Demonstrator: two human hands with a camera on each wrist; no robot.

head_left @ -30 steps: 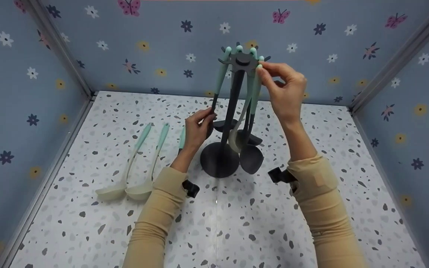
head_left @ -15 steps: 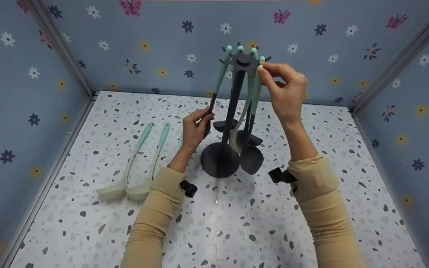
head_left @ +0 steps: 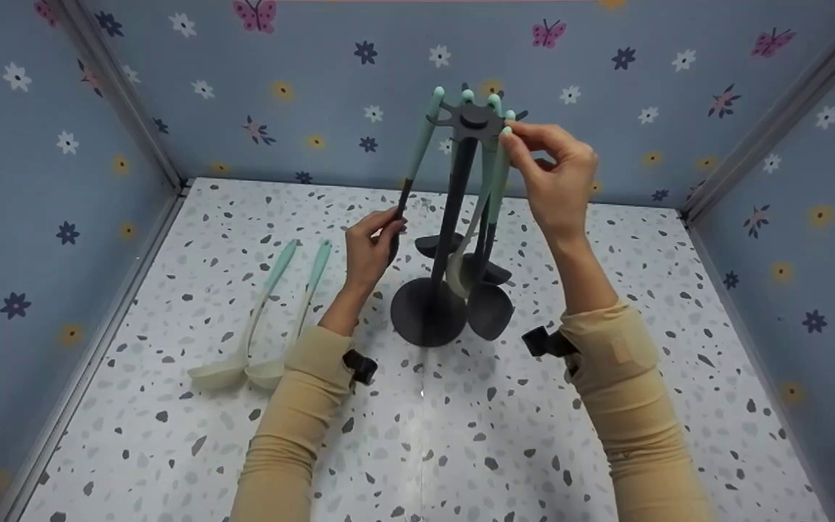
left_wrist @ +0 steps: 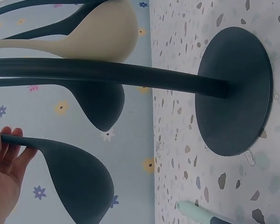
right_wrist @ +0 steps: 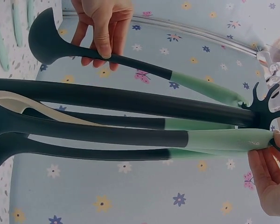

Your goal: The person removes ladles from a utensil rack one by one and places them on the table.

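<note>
A black utensil stand [head_left: 428, 312] with a round base and a hooked top stands mid-table, several green-handled utensils hanging from it. My left hand [head_left: 370, 250] grips the dark shaft of a black ladle [left_wrist: 79, 182] left of the post. The ladle leans outward, its mint-green handle [head_left: 423, 145] ending at the stand's left hook; in the right wrist view, whether it is hooked is unclear. With thumb and fingers, my right hand [head_left: 559, 174] pinches the handle top of a dark-headed utensil [right_wrist: 224, 139] at the stand's right side. A cream-headed utensil [left_wrist: 102, 35] also hangs there.
Two cream ladles [head_left: 218, 373] with mint-green handles lie on the speckled table [head_left: 461, 435] at the left. Another mint-green handle [left_wrist: 196, 212] with a dark shaft lies near the base. A flowered wall [head_left: 243, 87] rises behind the stand.
My left hand has shifted left, swinging the ladle's lower end away from the post; its handle tip has also edged left. My right hand and the stand hardly move.
</note>
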